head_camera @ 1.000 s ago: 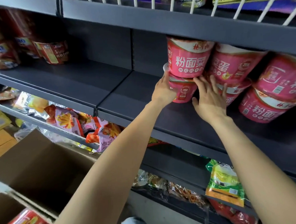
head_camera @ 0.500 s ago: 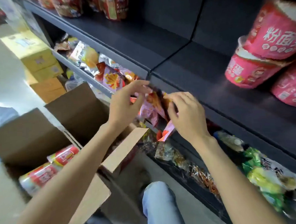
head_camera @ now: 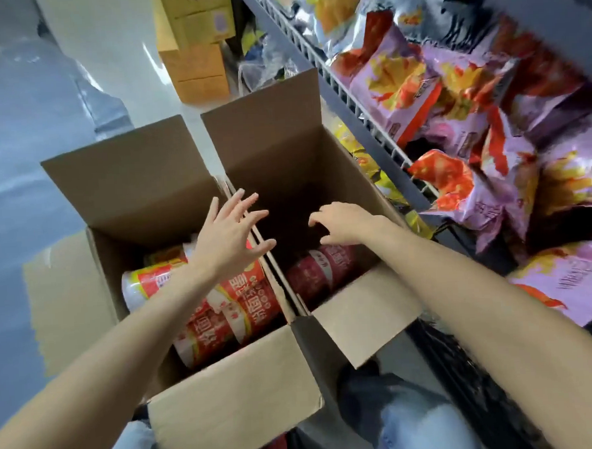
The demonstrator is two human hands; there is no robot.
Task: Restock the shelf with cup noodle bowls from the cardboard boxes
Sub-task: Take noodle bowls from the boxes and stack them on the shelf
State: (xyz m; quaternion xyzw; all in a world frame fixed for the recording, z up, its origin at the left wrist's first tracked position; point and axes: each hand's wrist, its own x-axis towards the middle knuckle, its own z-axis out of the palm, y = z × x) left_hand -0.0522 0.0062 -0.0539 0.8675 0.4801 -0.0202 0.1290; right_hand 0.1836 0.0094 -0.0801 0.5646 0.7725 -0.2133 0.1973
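Note:
Two open cardboard boxes stand side by side on the floor below me. The left box holds several red cup noodle bowls lying on their sides. The right box is mostly dark inside, with a dark red bowl at its near end. My left hand hovers over the divide between the boxes, fingers spread, holding nothing. My right hand reaches into the right box just above the dark red bowl, fingers curled and apart, holding nothing.
A grey wire shelf edge runs along the right, packed with purple and orange snack bags. Yellow cartons are stacked on the floor behind the boxes. Grey floor lies to the left. My knees in jeans are at the bottom.
My view dropped from the shelf with pink bowls down to the boxes. Both hands left the shelf and came down empty over the boxes, the right one entering the right box.

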